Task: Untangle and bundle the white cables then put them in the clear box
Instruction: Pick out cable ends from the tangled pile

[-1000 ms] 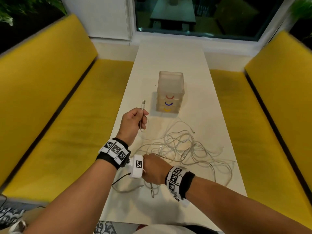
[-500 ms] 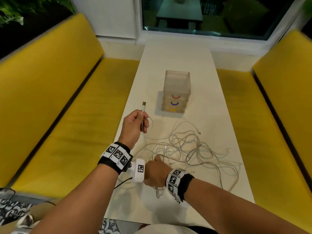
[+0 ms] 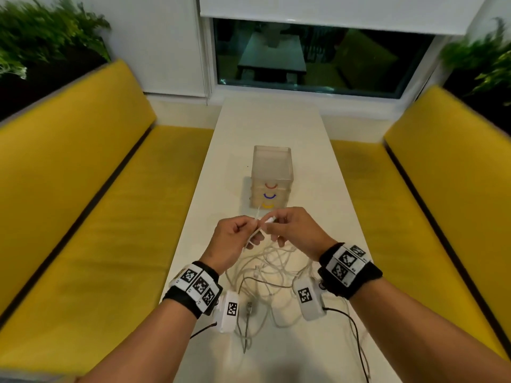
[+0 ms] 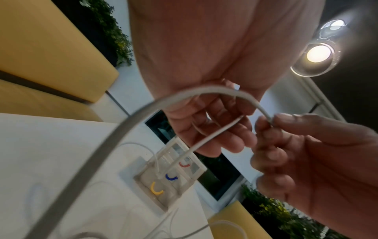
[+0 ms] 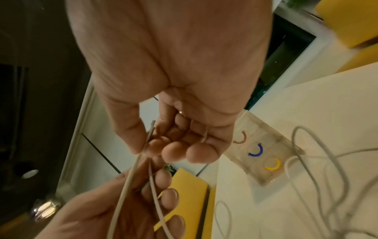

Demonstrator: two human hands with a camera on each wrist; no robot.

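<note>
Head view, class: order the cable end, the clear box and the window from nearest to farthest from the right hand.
From the right hand:
1. Cable end, pinched at its fingertips.
2. Clear box, just beyond on the table.
3. Window, at the table's far end.

A long white table [image 3: 272,128] runs away from the viewer to a white wall [image 3: 154,37] with a dark window [image 3: 318,55] under a white blind [image 3: 331,9]. On each side stands a yellow bench [image 3: 83,189], the other bench [image 3: 442,189] facing it. Green plants [image 3: 41,37] grow behind both backrests. A round ceiling lamp [image 4: 318,54] shines above.
</note>
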